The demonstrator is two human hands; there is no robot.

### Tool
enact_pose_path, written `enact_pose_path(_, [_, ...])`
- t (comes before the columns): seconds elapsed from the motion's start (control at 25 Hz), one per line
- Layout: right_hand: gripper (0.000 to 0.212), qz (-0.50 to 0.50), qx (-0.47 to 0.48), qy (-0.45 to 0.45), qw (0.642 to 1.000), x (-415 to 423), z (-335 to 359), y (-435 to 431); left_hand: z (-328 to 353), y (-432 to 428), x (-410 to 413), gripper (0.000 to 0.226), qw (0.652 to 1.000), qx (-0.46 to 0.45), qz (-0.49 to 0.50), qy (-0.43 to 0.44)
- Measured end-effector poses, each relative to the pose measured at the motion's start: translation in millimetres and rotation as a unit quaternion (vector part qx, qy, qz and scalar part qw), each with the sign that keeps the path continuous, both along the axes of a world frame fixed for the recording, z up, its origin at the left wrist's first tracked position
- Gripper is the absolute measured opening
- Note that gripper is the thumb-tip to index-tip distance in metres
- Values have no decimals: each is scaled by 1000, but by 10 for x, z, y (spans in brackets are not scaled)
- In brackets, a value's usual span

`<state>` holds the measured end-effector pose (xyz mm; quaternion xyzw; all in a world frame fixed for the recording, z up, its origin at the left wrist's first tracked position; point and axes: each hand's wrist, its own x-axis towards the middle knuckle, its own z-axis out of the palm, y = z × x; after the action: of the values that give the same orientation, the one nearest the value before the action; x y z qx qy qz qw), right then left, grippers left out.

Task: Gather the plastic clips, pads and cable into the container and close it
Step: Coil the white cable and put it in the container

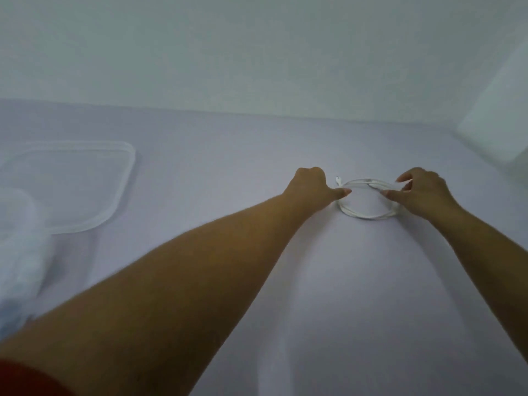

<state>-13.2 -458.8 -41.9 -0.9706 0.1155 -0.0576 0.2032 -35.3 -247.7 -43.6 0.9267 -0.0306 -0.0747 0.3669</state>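
Note:
A white cable [363, 214] lies coiled in a loop on the pale lilac surface, one plug end sticking out at its upper left. My left hand [313, 185] rests at the coil's left side, fingers curled and thumb touching the loop. My right hand [423, 190] pinches the coil's right side between thumb and fingers. A clear plastic lid [85, 181] lies flat at the far left. Something white and blurred, perhaps the container [20, 252], sits at the left edge. No clips or pads are visible.
The lilac surface [257, 144] ends at a pale wall behind. A whitish object [497, 118] leans at the far right edge. A red sleeve [25, 378] shows at the bottom left corner.

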Motion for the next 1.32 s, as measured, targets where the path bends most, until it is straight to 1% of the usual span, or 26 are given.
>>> enact_pose_path(0.04, [50, -4, -3, 19, 1000, 35, -36, -25, -30, -66, 54, 51, 1000, 11, -4, -5])
enact_pose_path(0.08, [45, -2, -1, 29, 1000, 49, -65, -33, -55, -118, 84, 47, 1000, 27, -6, -8])
enact_pose_path(0.16, [24, 8, 5, 23, 1000, 52, -98, 7, -82, -186, 131, 33, 998, 54, -6, -11])
enact_pose_path(0.2, [16, 10, 6, 19, 1000, 56, -101, 33, -86, -206, 141, 30, 998, 61, -3, -11])
enact_pose_path(0.28, [19, 9, 12, 23, 1000, 68, -112, 78, -78, -206, 151, 29, 998, 62, 1, -9])
enact_pose_path(0.36, [22, 10, 41, 21, 999, 76, -111, 135, -67, -163, 155, 24, 998, 61, 4, -7])
enact_pose_path(0.4, [20, 15, 81, 12, 997, 70, -102, 166, -65, -137, 164, 19, 999, 53, 5, -5])
enact_pose_path(0.44, [17, 21, 144, 1, 989, 51, -87, 202, -68, -104, 165, 17, 1000, 24, 7, -2])
enact_pose_path(0.48, [14, 26, 223, -3, 974, 28, -66, 246, -73, -60, 168, 17, 999, -38, 15, 7])
enact_pose_path(0.52, [10, 28, 304, -2, 952, -2, -44, 295, -85, -5, 160, 19, 989, -139, 30, 34])
enact_pose_path(0.56, [7, 30, 373, 5, 927, -24, -16, 333, -85, 52, 139, 20, 960, -264, 53, 73])
enact_pose_path(0.6, [3, 32, 430, 18, 902, -42, 25, 368, -64, 118, 96, 18, 915, -380, 75, 109])
enact_pose_path(0.64, [1, 35, 482, 36, 875, -61, 71, 404, -42, 201, 50, 12, 872, -464, 89, 125])
enact_pose_path(0.68, [3, 36, 529, 54, 846, -81, 118, 440, -22, 297, 12, 5, 840, -518, 101, 125])
enact_pose_path(0.72, [5, 31, 575, 64, 815, -98, 163, 489, 1, 402, -18, 3, 817, -553, 110, 118])
enact_pose_path(0.76, [6, 20, 621, 64, 781, -107, 199, 535, 33, 496, -43, 6, 803, -574, 112, 116])
enact_pose_path(0.84, [8, 9, 701, 52, 711, -142, 270, 664, 140, 683, -138, 12, 795, -585, 111, 116])
enact_pose_path(0.92, [9, 17, 754, 47, 655, -204, 340, 863, 265, 863, -276, 18, 787, -596, 110, 116])
enact_pose_path(0.96, [9, 21, 774, 48, 632, -246, 379, 979, 326, 951, -344, 19, 772, -615, 117, 113])
enact_pose_path(1.0, [9, 22, 788, 54, 613, -295, 403, 1099, 371, 1035, -411, 20, 750, -639, 129, 112])
enact_pose_path(1.12, [10, 26, 810, 69, 581, -452, 451, 1466, 442, 1243, -567, 28, 685, -700, 171, 112])
enact_pose_path(1.24, [9, 16, 856, 41, 515, -609, 430, 1771, 432, 1377, -736, 31, 615, -755, 208, 96])
enact_pose_path(1.28, [10, 13, 863, 29, 504, -650, 423, 1842, 419, 1405, -788, 31, 593, -770, 218, 90])
enact_pose_path(1.32, [10, 15, 863, 22, 504, -689, 417, 1902, 402, 1429, -840, 31, 575, -781, 229, 83])
